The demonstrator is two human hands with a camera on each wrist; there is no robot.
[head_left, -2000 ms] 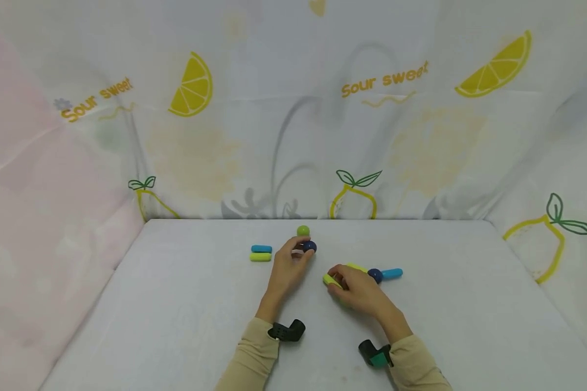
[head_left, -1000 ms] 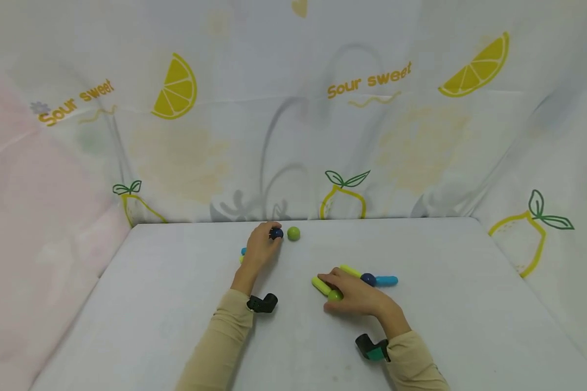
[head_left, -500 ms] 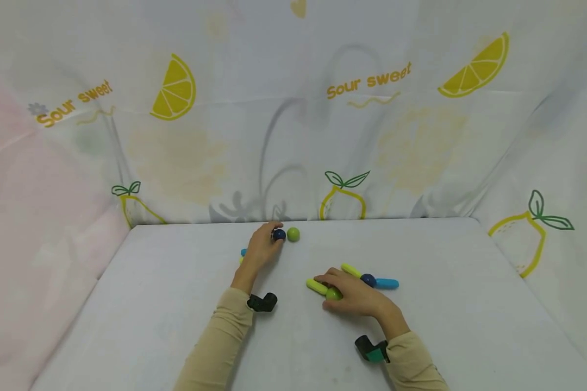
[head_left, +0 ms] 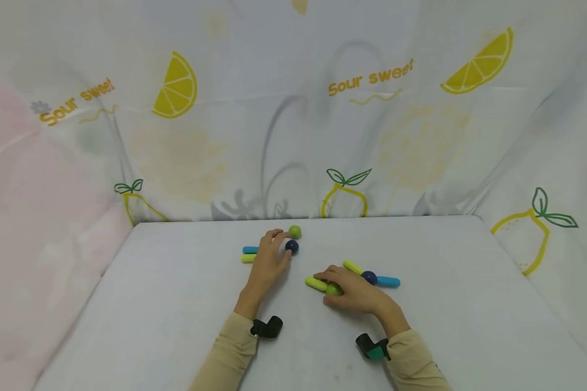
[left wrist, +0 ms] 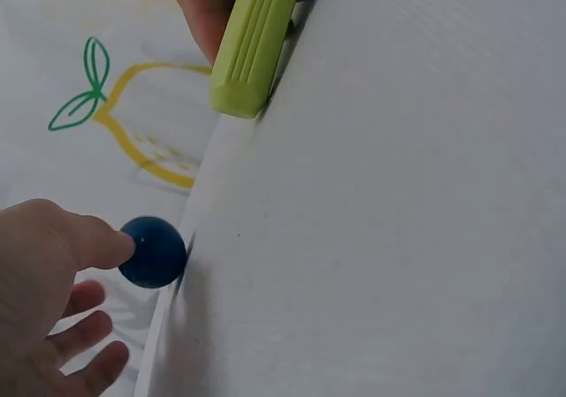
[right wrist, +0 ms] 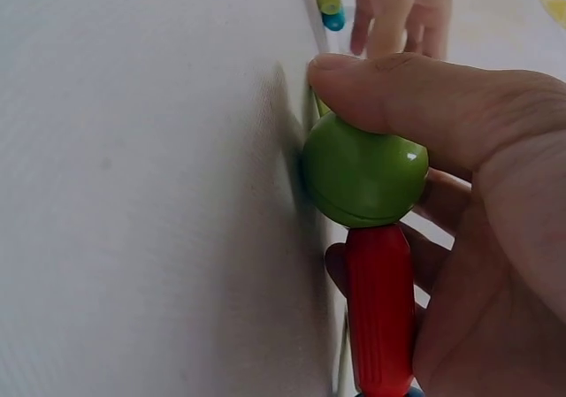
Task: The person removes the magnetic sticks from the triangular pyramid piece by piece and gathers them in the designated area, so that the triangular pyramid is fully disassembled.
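Observation:
My left hand (head_left: 268, 267) pinches a dark blue ball (head_left: 292, 247) just above or on the table; its thumb presses on the ball (left wrist: 152, 252) in the left wrist view. A loose green ball (head_left: 295, 232) lies just beyond. My right hand (head_left: 356, 293) holds another green ball (right wrist: 364, 171) with the thumb over it. Against this ball sits a red rod (right wrist: 380, 309), hidden under the hand in the head view. A yellow-green rod (head_left: 315, 283) extends from the ball's left. Behind the hand, a second dark blue ball (head_left: 369, 277) meets a blue rod (head_left: 388, 282) and a yellow-green rod (head_left: 353, 266).
A blue rod (head_left: 250, 250) and a yellow-green rod (head_left: 248, 258) lie side by side left of my left hand, partly covered by it. The white table (head_left: 166, 304) ends at a printed cloth backdrop (head_left: 254, 136).
My left hand brought the dark blue ball from the loose green ball's left to nearer me. Under the right hand, the left yellow-green rod swung round; the green ball shows more than two seconds ago.

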